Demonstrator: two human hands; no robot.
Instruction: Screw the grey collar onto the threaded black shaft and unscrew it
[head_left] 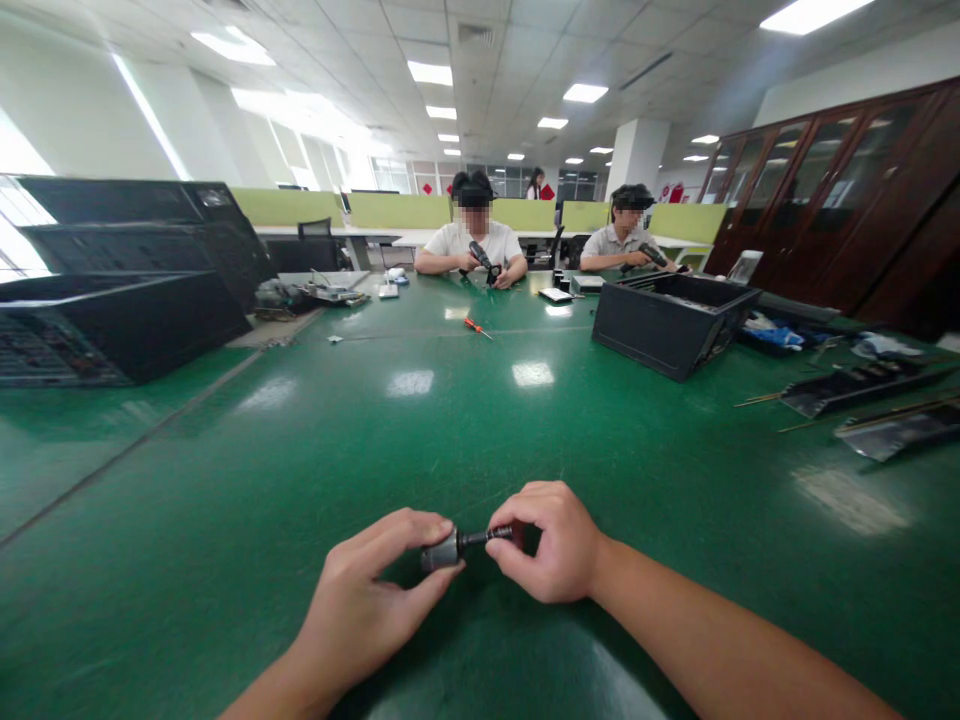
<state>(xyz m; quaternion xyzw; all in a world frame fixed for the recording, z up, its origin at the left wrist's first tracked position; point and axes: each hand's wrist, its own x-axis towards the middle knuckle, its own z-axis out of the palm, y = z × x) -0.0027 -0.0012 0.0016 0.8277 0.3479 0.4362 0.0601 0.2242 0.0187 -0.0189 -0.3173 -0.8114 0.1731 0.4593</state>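
Low in the head view, a short grey metal cylinder (441,551) is pinched between the thumb and fingers of my left hand (375,585). From its right end a thin dark shaft (474,539) runs across to my right hand (551,545). That hand is closed, with thumb and forefinger gripping the dark, ridged end of the shaft. The cylinder and shaft lie in one line, roughly level, just over the green tabletop (450,440). Part of the shaft's far end is hidden by my right fingers.
An orange-handled screwdriver (474,326) lies mid-table. Black computer cases stand at left (180,320) and right (660,320). Metal rails (862,385) rest at the right edge. Two people sit across, one holding a power drill (482,255), the other a similar tool (652,255).
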